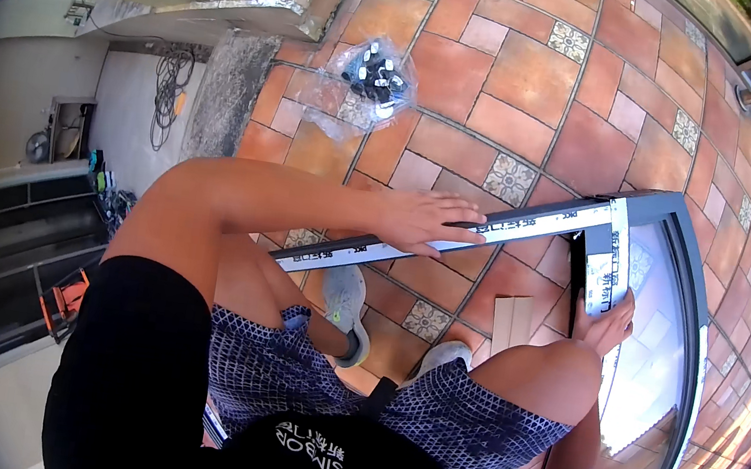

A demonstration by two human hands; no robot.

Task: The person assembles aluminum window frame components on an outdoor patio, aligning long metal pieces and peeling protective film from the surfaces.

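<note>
A dark metal bar (520,228) covered in white printed protective film runs slantwise in front of me. Its far right end meets the corner of a glazed window frame (688,230), whose glass pane (649,369) reflects bright light. My left hand (430,223) lies across the middle of the bar, palm down, fingers stretched out over the film. My right hand (606,323) is closed round the film-covered side of the frame, its fingers bent over the edge. Whether the bar and frame are joined at the corner, I cannot tell.
A clear plastic bag (372,85) with black and white parts lies on the tiled floor (532,74). A flat tan cardboard piece (511,321) is near my knees. To the left are a concrete step (233,85), a coiled cable (169,100) and an orange object (69,299).
</note>
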